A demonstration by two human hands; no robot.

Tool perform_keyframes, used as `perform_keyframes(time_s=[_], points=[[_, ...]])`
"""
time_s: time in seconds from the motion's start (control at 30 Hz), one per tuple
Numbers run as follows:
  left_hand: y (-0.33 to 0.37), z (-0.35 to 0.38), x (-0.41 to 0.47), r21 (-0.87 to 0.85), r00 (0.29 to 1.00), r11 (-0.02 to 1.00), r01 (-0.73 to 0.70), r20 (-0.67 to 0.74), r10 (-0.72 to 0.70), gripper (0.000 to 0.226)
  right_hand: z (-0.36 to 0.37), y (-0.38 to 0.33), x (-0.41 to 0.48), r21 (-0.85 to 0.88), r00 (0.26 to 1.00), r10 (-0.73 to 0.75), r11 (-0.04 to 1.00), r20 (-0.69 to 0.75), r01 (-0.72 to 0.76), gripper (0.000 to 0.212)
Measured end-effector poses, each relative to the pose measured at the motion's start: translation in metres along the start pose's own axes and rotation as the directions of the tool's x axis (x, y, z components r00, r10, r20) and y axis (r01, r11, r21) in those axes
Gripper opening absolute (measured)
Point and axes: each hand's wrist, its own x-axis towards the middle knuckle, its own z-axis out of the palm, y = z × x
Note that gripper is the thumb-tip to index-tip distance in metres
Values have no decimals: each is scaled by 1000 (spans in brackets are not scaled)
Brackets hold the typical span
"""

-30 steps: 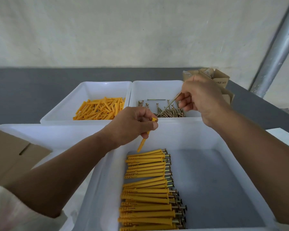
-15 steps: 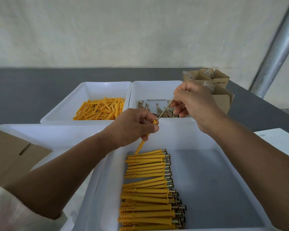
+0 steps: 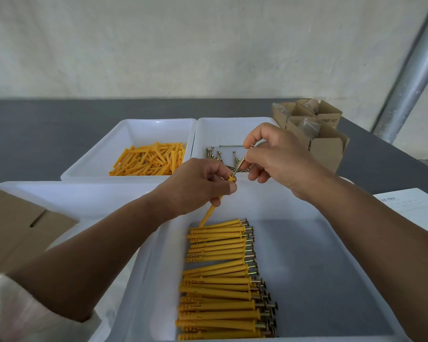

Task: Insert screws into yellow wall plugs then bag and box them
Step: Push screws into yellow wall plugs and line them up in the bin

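Over grey table [image 3: 59,124], pinching yellow plastic wall plug [image 3: 211,211] in left hand [image 3: 195,186], thin metal screw [image 3: 238,166] against its head in right hand [image 3: 277,159].

left hand [image 3: 195,185], right hand [image 3: 281,157] close together, both curled in pinch grip.

A grey table [image 3: 59,124] spreads beyond the grip and meets a pale wall [image 3: 158,45] further back. A metal pole [image 3: 410,77] slants upward far right of the grip. A sheet of paper [image 3: 415,208] lies right of it, slightly nearer. The near tub [image 3: 269,201] sits straight below the grip, the left tub [image 3: 72,198] beside that, and the far-left tub [image 3: 143,129] and far-right tub [image 3: 223,129] stand side by side just beyond
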Motion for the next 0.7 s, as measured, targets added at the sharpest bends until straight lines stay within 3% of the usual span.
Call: perform_keyframes(time_s=[0.3,0.47,0.7], points=[[0,-1,0,-32,1000,999,3,15,-2,12,2,0,-5,-253,990,-75,962,120,103,13],[-1,0,0,-21,1000,1000,7,7,-6,10,0,-5,-8,-503,964,-201,823,176,263,14],[2,-1,-1,14,1000,1000,9,5,-9,19,3,-10,-14,-635,892,-270,629,363,449,27]])
